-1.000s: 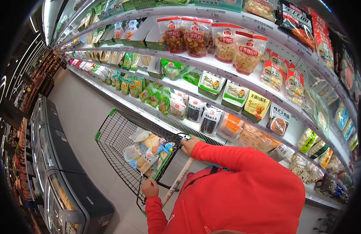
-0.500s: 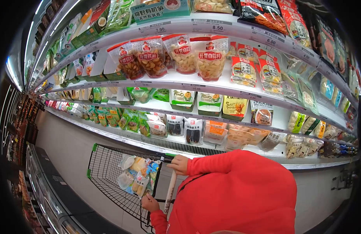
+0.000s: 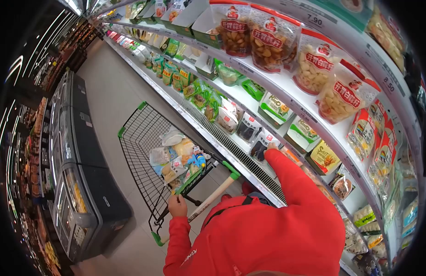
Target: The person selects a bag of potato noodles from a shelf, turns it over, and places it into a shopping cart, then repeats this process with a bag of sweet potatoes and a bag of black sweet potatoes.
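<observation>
My right hand [image 3: 271,146] reaches to the lower shelf, its fingers closed at the upper edge of a white-labelled pack of dark corn [image 3: 259,151]. That pack still rests among others on the shelf. My left hand [image 3: 177,205] is closed at the rear rim of a wire shopping cart [image 3: 140,152]. Inside the cart lies a heap of bagged groceries, among them a clear bag of pale food [image 3: 174,170] close to my left hand. The cart's handle [image 3: 213,195] runs diagonally in front of my body, with neither hand on it.
Shelves of packaged food run along the right, with red-topped garlic pouches [image 3: 268,39] above and a corn pack [image 3: 248,126] beside the one I touch. A metal grille [image 3: 213,133] edges the shelf base. A dark freezer [image 3: 102,193] stands left across the grey floor [image 3: 107,83].
My right hand has left the cart handle and reached the corn pack on the shelf. My left hand stays at the cart's rear. The view has turned and tilted, with the shelves now slanting.
</observation>
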Demonstrator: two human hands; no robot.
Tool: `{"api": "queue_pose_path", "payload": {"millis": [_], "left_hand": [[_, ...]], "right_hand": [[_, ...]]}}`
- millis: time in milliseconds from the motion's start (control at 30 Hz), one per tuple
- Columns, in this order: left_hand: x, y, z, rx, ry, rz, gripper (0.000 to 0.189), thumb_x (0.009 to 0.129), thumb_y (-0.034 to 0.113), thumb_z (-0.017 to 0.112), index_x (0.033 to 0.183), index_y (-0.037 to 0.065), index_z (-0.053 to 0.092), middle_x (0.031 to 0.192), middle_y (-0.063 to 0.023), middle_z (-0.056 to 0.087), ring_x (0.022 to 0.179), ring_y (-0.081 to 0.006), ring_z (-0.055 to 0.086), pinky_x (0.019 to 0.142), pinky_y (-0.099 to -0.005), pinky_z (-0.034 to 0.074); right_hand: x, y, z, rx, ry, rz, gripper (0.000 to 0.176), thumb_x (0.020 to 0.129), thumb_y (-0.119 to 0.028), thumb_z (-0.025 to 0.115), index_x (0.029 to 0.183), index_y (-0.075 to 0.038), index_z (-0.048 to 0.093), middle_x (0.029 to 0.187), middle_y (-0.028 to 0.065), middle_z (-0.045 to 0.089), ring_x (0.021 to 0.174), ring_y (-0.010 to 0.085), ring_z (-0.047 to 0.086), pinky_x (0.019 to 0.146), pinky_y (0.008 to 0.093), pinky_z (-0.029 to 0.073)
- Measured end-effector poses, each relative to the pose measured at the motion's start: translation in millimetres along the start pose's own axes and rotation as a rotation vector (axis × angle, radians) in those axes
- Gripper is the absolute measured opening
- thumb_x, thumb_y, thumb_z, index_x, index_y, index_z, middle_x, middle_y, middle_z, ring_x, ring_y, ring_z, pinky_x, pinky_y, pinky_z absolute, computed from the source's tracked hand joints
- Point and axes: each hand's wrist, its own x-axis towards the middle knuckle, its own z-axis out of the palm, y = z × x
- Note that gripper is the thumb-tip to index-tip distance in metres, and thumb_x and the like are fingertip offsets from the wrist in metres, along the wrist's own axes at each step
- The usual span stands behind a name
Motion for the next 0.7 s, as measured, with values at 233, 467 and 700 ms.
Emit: {"api": "queue_pose_path", "payload": {"millis": [233, 467, 700], "left_hand": [[-33.7, 19.3, -18.5, 0.106, 0.286, -0.012, 0.008, 0.074, -0.002, 0.054, 0.081, 0.001, 0.056, 0.081, -0.0148, 0.058, 0.076, -0.0338, 0.055, 0.069, -0.0408, 0.045], [-47.7, 9.1, -20.2, 0.095, 0.255, -0.227, 0.006, 0.072, -0.002, 0.054, 0.074, 0.003, 0.054, 0.073, -0.0125, 0.056, 0.065, -0.0301, 0.055, 0.059, -0.0378, 0.046], [-58.2, 1.2, -23.0, 0.15, 0.197, -0.263, 0.004, 0.073, 0.0, 0.055, 0.072, 0.004, 0.053, 0.069, -0.0111, 0.054, 0.062, -0.0294, 0.054, 0.056, -0.0381, 0.045]], "right_hand": [[96.2, -14.7, 24.4, -0.011, 0.32, -0.084, 0.085, 0.069, -0.034, 0.074, 0.139, -0.016, 0.03, 0.141, 0.0141, 0.036, 0.131, 0.028, 0.036, 0.103, 0.0469, 0.034], [109.2, -25.0, 17.7, -0.069, 0.135, -0.04, 0.083, 0.069, -0.034, 0.074, 0.138, -0.016, 0.032, 0.137, 0.0151, 0.039, 0.129, 0.029, 0.037, 0.102, 0.0477, 0.035], [113.9, -3.8, 26.0, -0.124, 0.081, 0.002, 0.082, 0.069, -0.034, 0.075, 0.137, -0.016, 0.033, 0.134, 0.0161, 0.042, 0.128, 0.03, 0.039, 0.101, 0.0486, 0.035]]}}
